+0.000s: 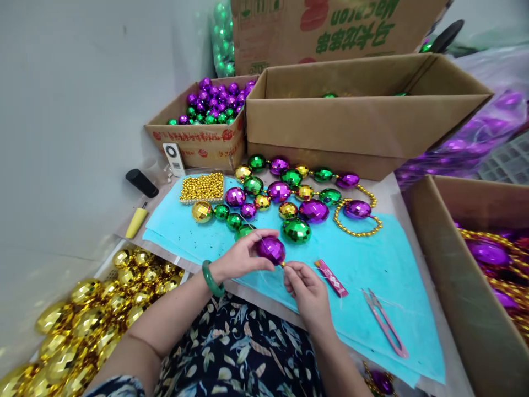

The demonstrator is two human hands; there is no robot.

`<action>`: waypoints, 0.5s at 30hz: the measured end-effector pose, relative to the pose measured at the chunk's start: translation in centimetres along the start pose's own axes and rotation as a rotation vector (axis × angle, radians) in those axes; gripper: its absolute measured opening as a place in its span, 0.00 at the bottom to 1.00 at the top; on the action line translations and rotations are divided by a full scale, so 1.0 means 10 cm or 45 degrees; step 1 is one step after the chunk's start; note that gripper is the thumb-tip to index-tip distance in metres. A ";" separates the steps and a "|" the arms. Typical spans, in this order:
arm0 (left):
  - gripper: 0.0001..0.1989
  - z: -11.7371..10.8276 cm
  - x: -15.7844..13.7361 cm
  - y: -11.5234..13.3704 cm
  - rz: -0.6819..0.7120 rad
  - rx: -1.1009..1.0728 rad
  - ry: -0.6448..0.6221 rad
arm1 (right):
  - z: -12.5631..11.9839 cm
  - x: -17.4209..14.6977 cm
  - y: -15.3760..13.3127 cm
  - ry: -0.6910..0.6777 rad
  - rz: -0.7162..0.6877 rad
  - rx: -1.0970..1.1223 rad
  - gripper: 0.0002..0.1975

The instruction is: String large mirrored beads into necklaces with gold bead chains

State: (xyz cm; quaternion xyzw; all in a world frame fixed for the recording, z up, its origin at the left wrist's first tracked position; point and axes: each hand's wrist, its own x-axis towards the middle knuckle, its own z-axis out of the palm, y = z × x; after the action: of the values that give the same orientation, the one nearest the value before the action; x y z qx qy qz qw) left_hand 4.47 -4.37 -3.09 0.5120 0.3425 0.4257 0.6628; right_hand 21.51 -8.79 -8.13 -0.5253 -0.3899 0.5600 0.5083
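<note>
A shiny purple faceted bead sits between the thumb and fingers of my left hand, which is closed around it. My right hand pinches at a small gold bead against the purple bead's lower right end. A thin pale thread runs off to the right across the blue cloth. Just beyond my hands lies a strand of large beads, including a green bead and a purple bead. A loop of small gold beads is at its right end.
Pink thread snips and a pink packet lie right of my hands. A clear tray of gold beads stands left. Cardboard boxes line the back, another box stands right. Large gold beads fill the lower left.
</note>
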 end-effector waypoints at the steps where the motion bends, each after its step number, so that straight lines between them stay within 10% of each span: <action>1: 0.29 -0.11 0.04 0.03 0.012 0.057 0.005 | -0.01 0.01 0.00 -0.003 0.014 0.046 0.14; 7: 0.06 -1.33 0.62 0.40 0.084 0.961 0.821 | -0.11 0.12 0.02 0.085 0.035 0.216 0.15; 11: 0.07 -1.95 0.95 0.45 -0.073 1.030 0.788 | -0.13 0.14 0.03 0.065 0.038 0.111 0.16; 15: 0.12 -2.09 1.10 0.29 -0.144 0.991 0.691 | -0.12 0.14 0.05 0.045 0.061 0.043 0.17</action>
State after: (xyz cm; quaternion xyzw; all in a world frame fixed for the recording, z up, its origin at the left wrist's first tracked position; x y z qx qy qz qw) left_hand -10.34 14.10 -5.50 0.5729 0.6648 0.3473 0.3305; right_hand 22.73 -7.66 -9.04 -0.5356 -0.3586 0.5692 0.5105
